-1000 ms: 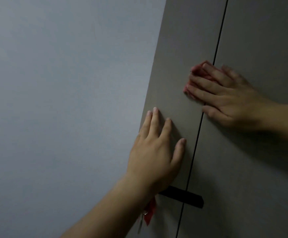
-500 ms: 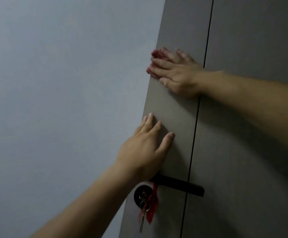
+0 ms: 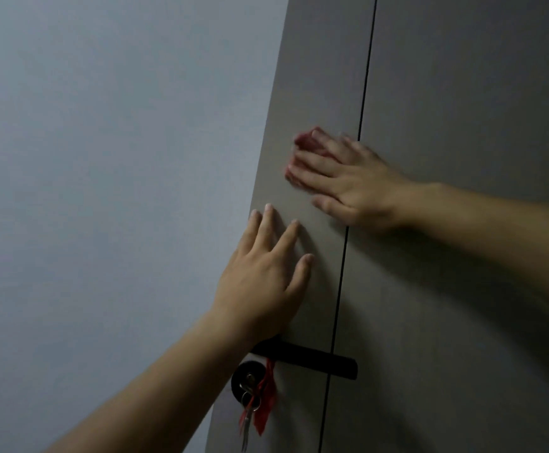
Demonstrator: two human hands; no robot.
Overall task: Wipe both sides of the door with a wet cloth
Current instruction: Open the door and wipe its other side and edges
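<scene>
Lower than half a second ago, my right hand (image 3: 351,188) presses the red cloth (image 3: 304,142) flat-fingered on the grey door (image 3: 325,60), left hand (image 3: 263,276) flat beside (holding nothing): this face in progress, I judge, other side pending.

The wall (image 3: 103,158) fills the left half of the frame and the door (image 3: 319,76) the right half. A vertical groove (image 3: 363,109) splits the door face. Your right hand (image 3: 348,184) lies flat on the door at centre right, across the groove, with the cloth (image 3: 304,140) under its fingers. Your left hand (image 3: 266,273) lies flat just below and left of it, near the door's edge. Below your left wrist the handle (image 3: 315,359) reaches right across the groove. The lock (image 3: 242,382) sits under its left end, with keys (image 3: 246,426) and a ribbon (image 3: 265,410) hanging from it.
</scene>
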